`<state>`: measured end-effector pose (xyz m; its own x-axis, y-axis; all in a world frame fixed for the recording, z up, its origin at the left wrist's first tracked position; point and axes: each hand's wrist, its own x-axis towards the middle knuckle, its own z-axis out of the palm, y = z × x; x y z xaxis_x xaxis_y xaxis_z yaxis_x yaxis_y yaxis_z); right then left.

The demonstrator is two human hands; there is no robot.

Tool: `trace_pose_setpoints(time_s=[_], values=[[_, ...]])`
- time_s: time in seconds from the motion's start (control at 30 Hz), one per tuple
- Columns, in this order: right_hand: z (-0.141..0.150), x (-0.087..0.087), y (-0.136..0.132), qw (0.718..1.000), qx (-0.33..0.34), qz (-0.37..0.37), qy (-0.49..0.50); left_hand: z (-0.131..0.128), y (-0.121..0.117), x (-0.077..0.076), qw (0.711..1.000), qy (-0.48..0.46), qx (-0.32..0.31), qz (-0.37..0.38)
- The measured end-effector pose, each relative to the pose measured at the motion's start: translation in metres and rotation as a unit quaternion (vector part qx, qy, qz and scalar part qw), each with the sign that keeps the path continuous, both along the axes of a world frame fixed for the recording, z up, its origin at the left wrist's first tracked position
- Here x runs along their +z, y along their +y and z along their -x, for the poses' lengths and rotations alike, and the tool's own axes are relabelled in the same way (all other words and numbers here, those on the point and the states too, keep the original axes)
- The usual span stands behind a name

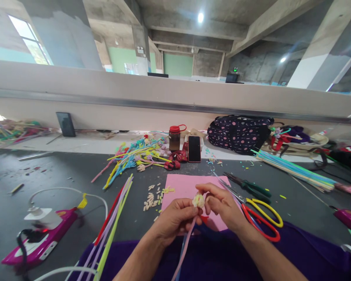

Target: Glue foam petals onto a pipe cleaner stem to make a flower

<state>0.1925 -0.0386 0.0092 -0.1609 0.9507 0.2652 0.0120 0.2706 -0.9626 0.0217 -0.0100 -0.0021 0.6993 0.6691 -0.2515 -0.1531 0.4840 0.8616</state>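
In my left hand (179,218) a small cream flower (198,200) is pinched between thumb and fingers. From below it a thin pale pink stem (185,253) runs down toward my lap. My right hand (220,205) is close beside the flower, fingers bent and apart, the index finger arching over it; whether a fingertip touches a petal I cannot tell. Beneath both hands lies a pink sheet (178,183). Small cream and yellow cut pieces (149,203) are scattered at its left. Red-and-yellow-handled scissors (260,218) rest at its right, partly across the sheet.
Green-handled pliers (251,187) lie beyond the scissors. Long coloured strips (114,226) are at left near a magenta power strip (51,234). Farther back are a heap of coloured stems (134,154), a bottle (174,139), a phone (194,149) and a patterned bag (238,134).
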Motion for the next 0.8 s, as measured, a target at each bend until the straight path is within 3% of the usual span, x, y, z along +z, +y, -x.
trace_pose_setpoints(time_s=[0.1, 0.2, 0.8], values=[[-0.0011, 0.0, 0.002, 0.998, -0.03, 0.035, 0.037, 0.0009, 0.0001, 0.0, 1.0, -0.011, 0.002, 0.006], [0.0015, 0.0, 0.0021, 0.997, -0.017, 0.053, 0.051, 0.0011, 0.0002, -0.0013, 1.0, -0.021, -0.001, 0.006], [0.0057, 0.0043, -0.001, 0.999, -0.002, 0.035, 0.026, 0.0021, 0.0, -0.0013, 0.998, -0.045, -0.018, -0.041]])
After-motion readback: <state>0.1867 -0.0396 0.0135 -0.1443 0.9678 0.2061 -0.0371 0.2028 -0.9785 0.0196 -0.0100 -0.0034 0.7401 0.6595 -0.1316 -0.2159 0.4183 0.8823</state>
